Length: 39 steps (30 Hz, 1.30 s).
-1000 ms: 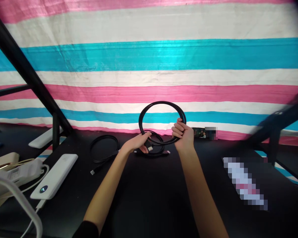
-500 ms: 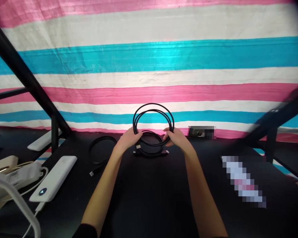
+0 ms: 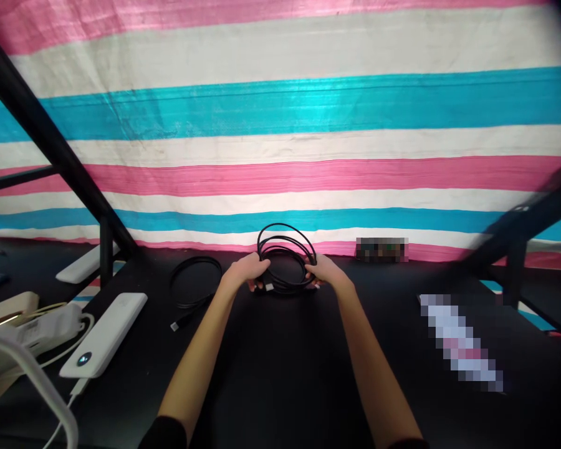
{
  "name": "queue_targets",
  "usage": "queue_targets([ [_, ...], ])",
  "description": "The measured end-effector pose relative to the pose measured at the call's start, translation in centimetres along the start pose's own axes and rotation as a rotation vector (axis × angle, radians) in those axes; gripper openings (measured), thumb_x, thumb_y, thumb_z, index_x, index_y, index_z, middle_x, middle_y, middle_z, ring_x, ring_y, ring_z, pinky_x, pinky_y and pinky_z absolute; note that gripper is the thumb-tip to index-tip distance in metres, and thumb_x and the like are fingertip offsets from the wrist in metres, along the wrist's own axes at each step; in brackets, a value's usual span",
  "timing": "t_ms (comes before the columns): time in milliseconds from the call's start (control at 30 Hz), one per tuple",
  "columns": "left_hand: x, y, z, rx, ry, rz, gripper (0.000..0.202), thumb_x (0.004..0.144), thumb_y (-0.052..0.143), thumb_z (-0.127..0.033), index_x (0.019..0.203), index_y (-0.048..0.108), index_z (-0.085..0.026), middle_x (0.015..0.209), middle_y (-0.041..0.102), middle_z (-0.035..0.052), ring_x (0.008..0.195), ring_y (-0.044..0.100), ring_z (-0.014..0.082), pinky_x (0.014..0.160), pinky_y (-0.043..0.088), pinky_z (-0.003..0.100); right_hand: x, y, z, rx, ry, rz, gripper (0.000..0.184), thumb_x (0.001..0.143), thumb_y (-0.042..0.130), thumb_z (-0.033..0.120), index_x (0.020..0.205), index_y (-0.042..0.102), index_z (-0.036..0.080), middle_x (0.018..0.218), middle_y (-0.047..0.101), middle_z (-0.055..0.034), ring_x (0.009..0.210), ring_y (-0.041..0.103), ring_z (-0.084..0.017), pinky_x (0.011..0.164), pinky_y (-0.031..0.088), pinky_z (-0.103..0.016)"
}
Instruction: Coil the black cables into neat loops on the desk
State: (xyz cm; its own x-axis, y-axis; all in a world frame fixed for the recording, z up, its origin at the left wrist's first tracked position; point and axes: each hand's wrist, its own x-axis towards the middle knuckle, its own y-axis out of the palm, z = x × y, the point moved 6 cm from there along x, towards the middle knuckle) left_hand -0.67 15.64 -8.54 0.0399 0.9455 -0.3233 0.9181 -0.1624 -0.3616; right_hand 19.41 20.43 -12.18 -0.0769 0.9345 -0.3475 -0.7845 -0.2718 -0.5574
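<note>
Head view: a striped sheet (image 3: 280, 106) in pink, white and blue spans the back, its bands running side to side. Below it spreads the black table (image 3: 280, 374). Dark bars (image 3: 51, 137) slope down at left and right. Two bare forearms (image 3: 196, 374) reach forward from the near edge. On the right lies a pixelated item (image 3: 462, 343), its length slanting from far left to near right. On the left a white power bank (image 3: 107, 337) slants the other way, a white lead (image 3: 77, 388) at its near end.

The black coil (image 3: 279, 224) is held over the middle of the table's far part. Its ring is tipped up, open middle facing the camera, width running side to side, strands fanned apart at the top. Whether its bottom touches the table cannot be told. A lower coil (image 3: 280, 247) shows through and under it; a side coil (image 3: 191, 305) lies well to the left.

The left hand (image 3: 247, 269) has thumb and fingers closed on the coil's left side; the right hand (image 3: 327, 271) pinches its right side. Beside the left fingers, a plug (image 3: 269, 287) points its pale tip right.
</note>
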Motion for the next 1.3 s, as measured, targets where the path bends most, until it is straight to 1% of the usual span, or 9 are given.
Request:
queue_targets([
  [167, 0.7, 0.9, 2.7, 0.311, -0.270, 0.191, 0.022, 0.080, 0.050, -0.028, 0.082, 0.060, -0.009, 0.038, 0.058, 0.0088, 0.028, 0.052, 0.0240, 0.041, 0.043, 0.031, 0.8, 0.7, -1.0, -0.060, 0.027, 0.019, 0.020, 0.080, 0.059, 0.013, 0.098, 0.051, 0.012, 0.051, 0.059, 0.0034, 0.033, 0.051, -0.008, 0.035, 0.042, -0.017],
  [300, 0.8, 0.7, 3.2, 0.440, -0.310, 0.225, 0.036, 0.082, 0.050, -0.036, 0.102, 0.056, -0.007, 0.050, 0.065, 0.0122, 0.036, 0.060, 0.0263, 0.049, 0.047, 0.034, 1.0, 0.8, -1.5, -0.111, 0.044, 0.028, 0.024, 0.077, 0.064, 0.014, 0.097, 0.050, 0.011, 0.054, 0.060, 0.0008, 0.035, 0.051, -0.009, 0.035, 0.044, -0.019],
  [467, 0.8, -1.0, 2.6, 0.579, -0.256, 0.101, 0.048, 0.083, 0.048, -0.045, 0.118, 0.049, -0.012, 0.069, 0.072, 0.0129, 0.050, 0.067, 0.0271, 0.068, 0.049, 0.038, 1.2, 0.4, -1.5, -0.143, 0.016, 0.008, 0.030, 0.077, 0.063, 0.015, 0.104, 0.049, 0.013, 0.060, 0.061, 0.0009, 0.040, 0.055, -0.009, 0.038, 0.047, -0.018],
  [633, 1.4, -2.2, 1.9, 0.707, -0.162, -0.106, 0.056, 0.083, 0.041, -0.055, 0.122, 0.047, -0.016, 0.102, 0.069, 0.0156, 0.062, 0.070, 0.0255, 0.091, 0.039, 0.044, 1.4, 0.5, -1.5, -0.183, -0.017, 0.006, 0.030, 0.076, 0.063, 0.015, 0.104, 0.053, 0.016, 0.059, 0.060, 0.0027, 0.042, 0.056, -0.009, 0.041, 0.048, -0.019],
  [733, 2.1, -1.5, 2.1, 0.726, -0.141, -0.124, 0.055, 0.082, 0.042, -0.056, 0.121, 0.048, -0.017, 0.104, 0.069, 0.0132, 0.066, 0.070, 0.0240, 0.090, 0.040, 0.042, 1.7, 0.4, -1.6, -0.221, -0.038, -0.025, 0.031, 0.075, 0.062, 0.014, 0.105, 0.054, 0.017, 0.063, 0.062, 0.0008, 0.045, 0.058, -0.010, 0.044, 0.049, -0.020],
  [900, 2.7, 0.2, 2.2, 0.809, -0.130, -0.165, 0.039, 0.084, 0.054, -0.041, 0.115, 0.054, -0.017, 0.117, 0.061, 0.0135, 0.105, 0.059, 0.0270, 0.089, 0.043, 0.041, 2.2, -0.3, -1.8, -0.307, -0.058, -0.106, 0.028, 0.075, 0.060, 0.014, 0.103, 0.057, 0.016, 0.073, 0.065, -0.0030, 0.055, 0.062, -0.013, 0.054, 0.048, -0.023],
  [1067, 2.5, 0.6, 2.1, 0.868, -0.157, -0.175, 0.035, 0.087, 0.055, -0.034, 0.116, 0.054, -0.015, 0.117, 0.056, 0.0096, 0.101, 0.057, 0.0224, 0.086, 0.048, 0.045, 1.7, -0.6, -1.0, -0.374, -0.109, -0.155, 0.027, 0.073, 0.061, 0.018, 0.100, 0.058, 0.018, 0.098, 0.066, -0.0080, 0.082, 0.064, -0.019, 0.067, 0.046, -0.025],
  [1167, 2.2, 0.2, 2.0, 0.864, -0.170, -0.174, 0.034, 0.087, 0.056, -0.034, 0.115, 0.055, -0.015, 0.115, 0.058, 0.0093, 0.100, 0.058, 0.0220, 0.086, 0.048, 0.045, 1.1, -0.6, -0.1, -0.397, -0.148, -0.177, 0.026, 0.076, 0.059, 0.022, 0.102, 0.058, 0.019, 0.104, 0.066, -0.0092, 0.094, 0.062, -0.022, 0.073, 0.044, -0.027],
  [1300, 1.8, -0.6, 1.4, 0.825, -0.147, -0.247, 0.029, 0.087, 0.052, -0.024, 0.113, 0.055, -0.013, 0.116, 0.059, 0.0161, 0.108, 0.056, 0.0279, 0.089, 0.043, 0.045, 0.4, -0.7, 0.9, -0.401, -0.194, -0.200, 0.029, 0.084, 0.051, 0.033, 0.110, 0.056, 0.022, 0.110, 0.065, -0.0090, 0.102, 0.059, -0.025, 0.078, 0.042, -0.032],
])
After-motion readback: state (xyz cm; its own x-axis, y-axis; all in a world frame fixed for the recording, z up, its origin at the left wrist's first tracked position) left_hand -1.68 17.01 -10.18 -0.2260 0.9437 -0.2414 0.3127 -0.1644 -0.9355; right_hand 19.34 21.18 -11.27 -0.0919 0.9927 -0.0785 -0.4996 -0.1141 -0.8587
